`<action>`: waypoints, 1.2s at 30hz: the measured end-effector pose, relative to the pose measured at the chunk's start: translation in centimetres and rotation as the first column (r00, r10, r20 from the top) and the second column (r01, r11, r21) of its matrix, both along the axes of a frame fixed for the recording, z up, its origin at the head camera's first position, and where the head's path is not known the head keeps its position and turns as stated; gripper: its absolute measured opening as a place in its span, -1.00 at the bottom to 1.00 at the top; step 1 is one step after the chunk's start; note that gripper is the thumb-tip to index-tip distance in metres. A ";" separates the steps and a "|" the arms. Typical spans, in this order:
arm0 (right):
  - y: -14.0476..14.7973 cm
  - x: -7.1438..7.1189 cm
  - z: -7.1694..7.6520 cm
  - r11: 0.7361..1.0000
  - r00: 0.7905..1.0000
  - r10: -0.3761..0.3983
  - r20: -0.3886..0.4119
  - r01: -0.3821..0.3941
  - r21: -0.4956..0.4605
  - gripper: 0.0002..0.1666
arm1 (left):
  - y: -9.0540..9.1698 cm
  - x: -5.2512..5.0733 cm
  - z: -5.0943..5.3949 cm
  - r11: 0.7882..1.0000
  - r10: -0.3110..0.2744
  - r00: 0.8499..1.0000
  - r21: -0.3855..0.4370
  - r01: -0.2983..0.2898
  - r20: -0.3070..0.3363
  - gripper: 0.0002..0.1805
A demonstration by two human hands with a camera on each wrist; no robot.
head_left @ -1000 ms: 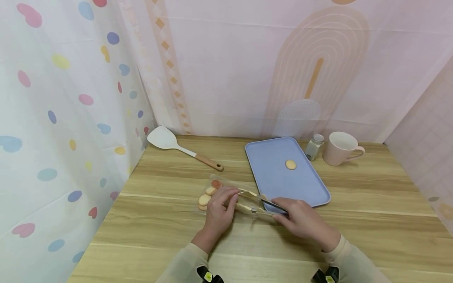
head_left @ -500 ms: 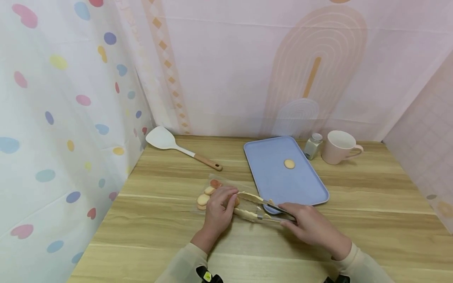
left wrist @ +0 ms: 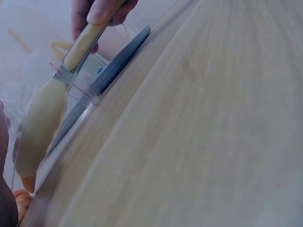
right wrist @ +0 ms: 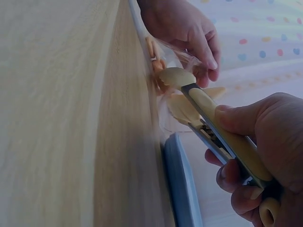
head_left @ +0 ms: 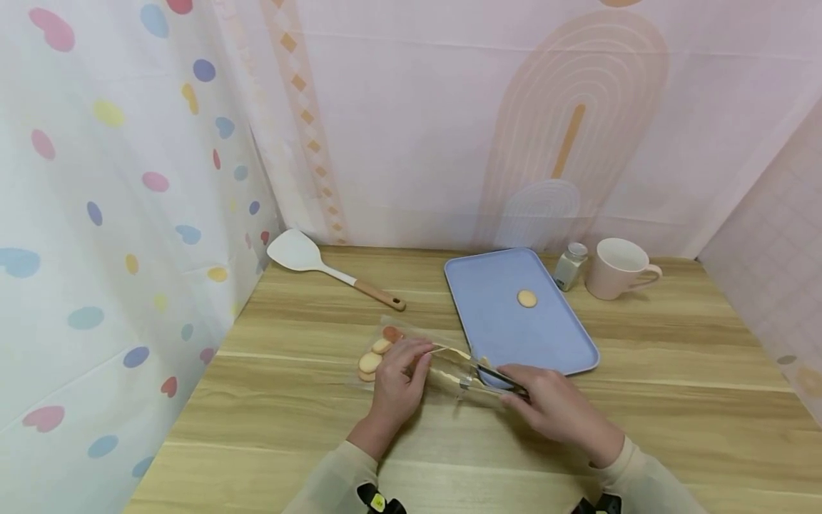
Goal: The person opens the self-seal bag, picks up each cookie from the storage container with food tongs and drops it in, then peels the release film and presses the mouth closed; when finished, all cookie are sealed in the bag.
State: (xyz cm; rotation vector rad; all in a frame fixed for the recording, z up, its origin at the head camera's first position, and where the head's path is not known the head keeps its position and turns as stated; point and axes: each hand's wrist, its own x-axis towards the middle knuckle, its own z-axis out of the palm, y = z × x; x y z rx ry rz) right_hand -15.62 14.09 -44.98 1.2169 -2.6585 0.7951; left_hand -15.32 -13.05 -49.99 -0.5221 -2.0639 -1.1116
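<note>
In the head view my left hand (head_left: pixel 398 382) pinches the edge of a clear plastic bag (head_left: pixel 416 330) between thumb and fingers. Round biscuits (head_left: pixel 370 363) and a reddish one (head_left: pixel 392 333) lie in the bag, partly hidden behind that hand. My right hand (head_left: pixel 559 403) grips cream-headed kitchen tongs (right wrist: pixel 203 104), thumb on one arm and fingers on the other. Their heads point left at the bag's mouth; in the left wrist view printed clear film (left wrist: pixel 75 82) overlaps them. Whether anything sits between the heads I cannot tell.
A blue tray (head_left: pixel 507 335) with one biscuit (head_left: pixel 527 298) on it lies behind the tongs. A small lidded jar (head_left: pixel 569 266) and a pink mug (head_left: pixel 618 269) stand to its right. A white spatula (head_left: pixel 334 273) with a wooden handle lies at back left.
My right hand shifted right with the tongs' arms spread wider, then came back left with the arms closer together. My left hand has stayed on the bag.
</note>
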 end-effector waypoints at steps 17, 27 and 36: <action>-1.4 -0.7 -0.1 1.000 0.999 -0.015 0.030 0.016 -0.007 -0.57 | 0.0 -0.1 0.0 1.000 0.006 1.000 -0.006 -0.006 -0.005 -0.86; -1.7 -0.8 -0.1 0.999 0.999 -0.007 0.041 0.005 0.044 -0.54 | -0.1 0.1 0.2 1.000 0.019 1.000 -0.008 -0.019 0.019 -0.86; -1.7 -0.8 0.1 1.000 0.999 0.009 0.037 -0.009 0.016 -0.59 | -0.1 0.1 0.2 1.000 0.014 1.000 -0.006 -0.014 0.016 -0.84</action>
